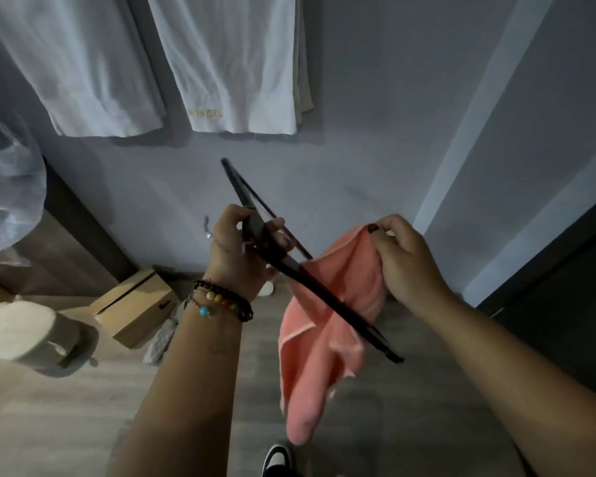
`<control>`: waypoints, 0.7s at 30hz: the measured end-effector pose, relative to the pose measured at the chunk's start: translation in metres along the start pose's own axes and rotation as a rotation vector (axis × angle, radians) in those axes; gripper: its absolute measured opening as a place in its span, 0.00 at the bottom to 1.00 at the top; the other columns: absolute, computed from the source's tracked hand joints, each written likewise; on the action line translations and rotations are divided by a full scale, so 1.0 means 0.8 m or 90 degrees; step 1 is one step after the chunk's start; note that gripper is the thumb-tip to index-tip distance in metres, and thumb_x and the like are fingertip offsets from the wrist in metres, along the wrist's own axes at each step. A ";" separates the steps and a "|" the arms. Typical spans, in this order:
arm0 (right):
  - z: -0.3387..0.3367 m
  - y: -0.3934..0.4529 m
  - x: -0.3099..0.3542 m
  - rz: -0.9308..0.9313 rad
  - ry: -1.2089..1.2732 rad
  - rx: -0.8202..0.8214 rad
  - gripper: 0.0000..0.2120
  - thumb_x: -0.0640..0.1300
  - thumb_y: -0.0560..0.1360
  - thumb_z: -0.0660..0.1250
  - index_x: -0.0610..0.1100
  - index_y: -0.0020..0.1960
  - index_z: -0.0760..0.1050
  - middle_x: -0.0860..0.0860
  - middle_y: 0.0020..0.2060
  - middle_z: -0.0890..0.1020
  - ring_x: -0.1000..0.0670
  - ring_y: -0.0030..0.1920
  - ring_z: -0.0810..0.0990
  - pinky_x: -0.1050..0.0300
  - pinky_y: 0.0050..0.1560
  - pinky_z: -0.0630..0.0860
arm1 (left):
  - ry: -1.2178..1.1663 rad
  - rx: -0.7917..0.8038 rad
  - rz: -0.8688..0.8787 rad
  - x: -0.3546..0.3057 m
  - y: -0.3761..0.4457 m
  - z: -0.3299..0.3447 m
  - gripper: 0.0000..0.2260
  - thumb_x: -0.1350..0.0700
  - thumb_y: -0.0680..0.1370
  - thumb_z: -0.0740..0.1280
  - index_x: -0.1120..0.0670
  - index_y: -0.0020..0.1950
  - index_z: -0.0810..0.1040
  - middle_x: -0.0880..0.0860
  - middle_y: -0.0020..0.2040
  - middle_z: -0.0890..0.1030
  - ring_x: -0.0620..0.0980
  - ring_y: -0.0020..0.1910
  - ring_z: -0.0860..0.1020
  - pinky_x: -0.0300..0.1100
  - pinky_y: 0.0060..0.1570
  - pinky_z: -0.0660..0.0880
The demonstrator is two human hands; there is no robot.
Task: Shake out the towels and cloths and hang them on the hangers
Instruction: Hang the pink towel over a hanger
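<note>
A dim room with a grey wall (358, 98) and wood-look floor (66, 425), where two white towels (234, 63) hang up high and a cardboard box (135, 304) sits low by the wall. The person's left hand (241, 249) grips a black hanger (310, 273) around its middle, holding it tilted. The right hand (403, 256) pinches the top edge of a pink cloth (320, 339), which drapes over the hanger's lower bar and hangs toward the floor.
</note>
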State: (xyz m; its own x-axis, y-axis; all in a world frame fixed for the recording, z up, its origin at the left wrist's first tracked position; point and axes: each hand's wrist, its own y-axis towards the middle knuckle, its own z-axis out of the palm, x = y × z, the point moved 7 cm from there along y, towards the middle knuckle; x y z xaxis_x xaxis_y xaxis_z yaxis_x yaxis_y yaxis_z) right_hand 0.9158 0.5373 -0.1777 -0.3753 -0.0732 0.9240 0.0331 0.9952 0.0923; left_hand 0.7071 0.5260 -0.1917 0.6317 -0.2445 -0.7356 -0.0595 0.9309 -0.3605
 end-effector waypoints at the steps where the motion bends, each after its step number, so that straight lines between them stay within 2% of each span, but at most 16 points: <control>1: -0.004 0.009 0.005 -0.003 -0.006 -0.031 0.07 0.44 0.81 0.58 0.44 0.48 0.73 0.53 0.35 0.76 0.54 0.36 0.74 0.59 0.37 0.68 | -0.013 0.009 -0.001 -0.002 0.003 0.001 0.14 0.52 0.76 0.57 0.59 0.38 0.74 0.55 0.33 0.76 0.50 0.24 0.72 0.45 0.40 0.72; 4: -0.008 0.036 0.025 -0.018 -0.029 -0.085 0.08 0.46 0.81 0.57 0.44 0.50 0.73 0.54 0.38 0.76 0.54 0.38 0.74 0.60 0.37 0.67 | -0.012 0.033 -0.062 0.006 0.015 -0.004 0.17 0.50 0.77 0.57 0.62 0.41 0.76 0.54 0.33 0.73 0.49 0.24 0.69 0.43 0.36 0.69; 6: -0.007 0.052 0.041 -0.037 -0.060 -0.101 0.07 0.45 0.81 0.56 0.45 0.51 0.72 0.55 0.40 0.75 0.57 0.37 0.73 0.67 0.35 0.67 | 0.004 0.062 -0.116 0.020 0.023 -0.008 0.18 0.47 0.76 0.58 0.61 0.39 0.76 0.52 0.27 0.69 0.50 0.26 0.67 0.43 0.35 0.67; 8: -0.009 0.067 0.058 -0.053 -0.073 -0.120 0.06 0.45 0.81 0.56 0.46 0.51 0.71 0.56 0.41 0.74 0.61 0.36 0.72 0.74 0.31 0.65 | 0.022 0.091 -0.140 0.032 0.031 -0.009 0.17 0.45 0.76 0.57 0.56 0.35 0.71 0.50 0.23 0.65 0.49 0.25 0.64 0.40 0.31 0.66; 10: -0.016 0.082 0.071 -0.063 -0.078 -0.162 0.05 0.44 0.81 0.56 0.47 0.51 0.71 0.54 0.42 0.74 0.61 0.36 0.71 0.76 0.30 0.65 | 0.059 0.097 -0.148 0.041 0.036 -0.012 0.20 0.44 0.77 0.57 0.53 0.30 0.71 0.48 0.23 0.62 0.47 0.23 0.61 0.37 0.26 0.62; 12: -0.034 0.094 0.080 -0.064 -0.077 -0.227 0.06 0.44 0.81 0.56 0.46 0.51 0.72 0.53 0.43 0.74 0.60 0.37 0.71 0.73 0.31 0.65 | 0.089 0.082 -0.166 0.044 0.037 -0.016 0.19 0.42 0.76 0.59 0.55 0.36 0.78 0.48 0.25 0.61 0.46 0.24 0.59 0.36 0.27 0.58; 13: -0.046 0.099 0.078 -0.056 -0.075 -0.263 0.07 0.43 0.81 0.56 0.45 0.52 0.73 0.52 0.44 0.74 0.57 0.38 0.72 0.70 0.32 0.65 | 0.095 0.072 -0.176 0.045 0.039 -0.020 0.19 0.41 0.76 0.60 0.57 0.42 0.78 0.48 0.25 0.62 0.45 0.25 0.60 0.36 0.27 0.57; 15: -0.071 0.104 0.057 -0.020 -0.072 -0.310 0.10 0.43 0.80 0.56 0.42 0.54 0.74 0.51 0.45 0.74 0.53 0.44 0.73 0.63 0.40 0.65 | 0.090 0.051 -0.190 0.041 0.041 -0.025 0.21 0.40 0.75 0.61 0.58 0.52 0.74 0.49 0.28 0.65 0.46 0.25 0.61 0.36 0.28 0.57; 17: -0.096 0.102 0.017 0.030 -0.084 -0.326 0.09 0.43 0.78 0.55 0.43 0.52 0.74 0.50 0.46 0.75 0.51 0.46 0.73 0.58 0.46 0.68 | 0.047 0.049 -0.178 0.034 0.045 -0.026 0.22 0.40 0.75 0.61 0.57 0.57 0.71 0.51 0.31 0.69 0.46 0.26 0.64 0.34 0.26 0.60; 19: -0.114 0.090 -0.034 0.100 -0.114 -0.328 0.07 0.43 0.75 0.55 0.43 0.46 0.72 0.47 0.44 0.76 0.47 0.45 0.74 0.52 0.46 0.70 | -0.012 0.067 -0.160 0.027 0.046 -0.023 0.22 0.40 0.75 0.61 0.57 0.59 0.69 0.53 0.35 0.72 0.46 0.26 0.65 0.34 0.24 0.64; 21: -0.125 0.066 -0.085 0.174 -0.168 -0.318 0.09 0.42 0.74 0.55 0.39 0.41 0.71 0.44 0.39 0.75 0.45 0.43 0.73 0.52 0.43 0.68 | -0.039 0.085 -0.147 0.022 0.046 -0.019 0.22 0.41 0.76 0.61 0.56 0.60 0.68 0.53 0.37 0.72 0.45 0.27 0.65 0.35 0.24 0.63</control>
State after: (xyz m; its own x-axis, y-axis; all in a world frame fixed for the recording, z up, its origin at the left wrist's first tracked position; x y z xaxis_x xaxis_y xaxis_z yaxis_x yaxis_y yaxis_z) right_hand 1.0353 0.5886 -0.1986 -0.5062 0.2614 0.8219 0.5648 0.8207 0.0868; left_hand 0.7041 0.5516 -0.2263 0.6626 -0.4414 -0.6051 0.1910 0.8808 -0.4334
